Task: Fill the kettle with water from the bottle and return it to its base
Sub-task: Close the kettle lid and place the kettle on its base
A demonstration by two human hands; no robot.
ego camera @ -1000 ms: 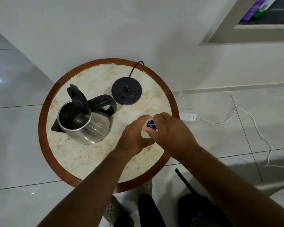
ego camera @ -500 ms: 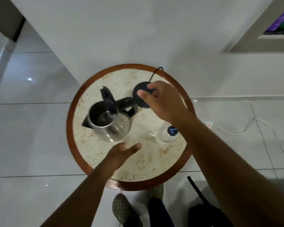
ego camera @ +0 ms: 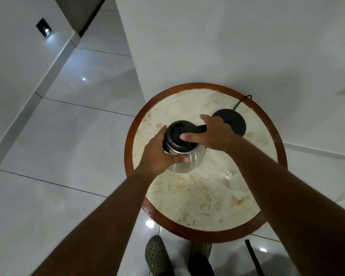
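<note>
On the table (ego camera: 207, 198), left hand (ego camera: 159, 154) grips the kettle (ego camera: 190, 163), right hand (ego camera: 213, 134) flat on its lid (ego camera: 174, 132).

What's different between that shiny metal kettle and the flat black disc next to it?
The shiny steel kettle with a black lid stands tall and rounded; the flat black round base is a low disc. The left hand grips the kettle and the right hand presses its lid; neither holds the base. A black cord trails from the base, none from the kettle. Both sit on the round marble-topped table.
</note>
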